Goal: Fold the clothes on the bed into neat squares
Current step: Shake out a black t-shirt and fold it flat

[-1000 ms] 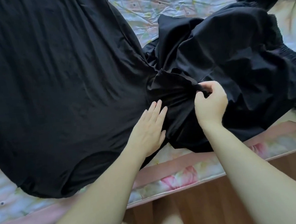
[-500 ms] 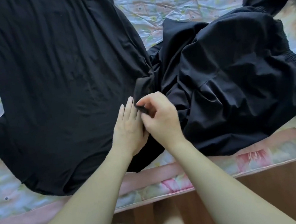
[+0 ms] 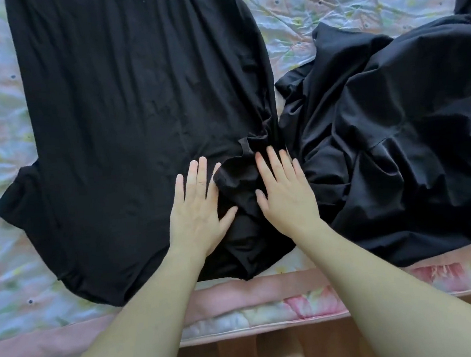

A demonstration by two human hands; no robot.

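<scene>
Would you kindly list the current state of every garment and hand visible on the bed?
Large black T-shirt: spread flat, right sleeve folded inward.
Folded-in black sleeve: bunched, lying between the hands.
Crumpled black garment: unfolded heap to the right.
Left hand: flat, fingers straight, pressing the shirt.
Right hand: flat, fingers straight, pressing the sleeve's edge.
Floral quilted bedsheet: wrinkled.

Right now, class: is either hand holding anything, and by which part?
Nothing is held. The left hand and right hand lie flat, fingers straight, pressing the folded-in sleeve of the black T-shirt.
</scene>
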